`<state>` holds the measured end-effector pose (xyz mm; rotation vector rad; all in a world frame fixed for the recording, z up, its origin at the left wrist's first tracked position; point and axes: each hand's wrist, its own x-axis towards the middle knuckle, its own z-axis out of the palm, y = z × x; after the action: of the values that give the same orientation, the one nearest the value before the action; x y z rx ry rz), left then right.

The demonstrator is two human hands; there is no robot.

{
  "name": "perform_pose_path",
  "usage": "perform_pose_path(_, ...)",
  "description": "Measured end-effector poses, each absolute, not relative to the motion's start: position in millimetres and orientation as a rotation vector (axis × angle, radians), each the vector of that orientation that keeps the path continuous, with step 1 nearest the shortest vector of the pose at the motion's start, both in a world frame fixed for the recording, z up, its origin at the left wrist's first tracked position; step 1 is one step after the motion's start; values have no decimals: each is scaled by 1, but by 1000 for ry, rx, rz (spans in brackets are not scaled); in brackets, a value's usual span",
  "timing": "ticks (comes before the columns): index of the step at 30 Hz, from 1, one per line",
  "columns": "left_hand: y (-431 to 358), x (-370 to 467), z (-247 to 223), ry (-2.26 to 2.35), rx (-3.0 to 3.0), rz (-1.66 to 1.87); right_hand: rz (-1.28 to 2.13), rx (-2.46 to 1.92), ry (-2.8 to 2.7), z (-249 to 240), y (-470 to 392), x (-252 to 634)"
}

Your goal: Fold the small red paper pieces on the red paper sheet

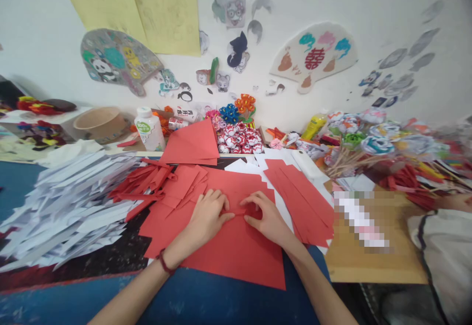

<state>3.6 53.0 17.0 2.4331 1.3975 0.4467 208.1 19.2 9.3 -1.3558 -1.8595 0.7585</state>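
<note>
My left hand (pixel 209 217) and my right hand (pixel 268 221) face each other over a stack of red paper sheets (pixel 239 256). Thumb and fingers of each hand are bent into a pinch around a thin red paper strip (pixel 240 213), which runs between the two thumbs. Against the red sheets below, its edges are hard to make out. A dark red bracelet (pixel 165 263) circles my left wrist. Smaller red paper pieces (pixel 184 185) lie just beyond my left hand. More red sheets (pixel 298 199) are fanned out to the right, over white paper.
Folded white paper strips (pixel 73 202) are heaped at the left, beside folded red strips (pixel 147 182). Behind stand a white bottle (pixel 149 131) and red-and-white paper balls (pixel 239 140). Paper flowers on sticks (pixel 376 143) and a brown envelope (pixel 376 266) lie at the right, near another person's sleeve (pixel 448 246).
</note>
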Motion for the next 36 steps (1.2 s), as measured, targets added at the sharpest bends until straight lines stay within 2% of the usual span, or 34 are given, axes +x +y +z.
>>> perform_pose_path(7, 61, 5, 18, 1254, 2370, 468, 764, -1331, -1944, 17, 28, 205)
perform_pose_path(11, 64, 2, 20, 1136, 2548, 522, 657, -1322, -2010, 14, 35, 203)
perform_pose_path(21, 42, -18, 21, 676, 3378, 326, -164, -1092, -2506, 0, 9, 219)
perform_pose_path(27, 48, -9, 15, 703, 3422, 337, -385, -1280, -2439, 2, 11, 196)
perform_pose_path(33, 44, 3, 15, 847, 3468, 455, -503, -1132, -2393, -5, 19, 187)
perform_pose_path(36, 38, 0, 16, 928, 3371, 567, -446, -1084, -2329, -3, 12, 192)
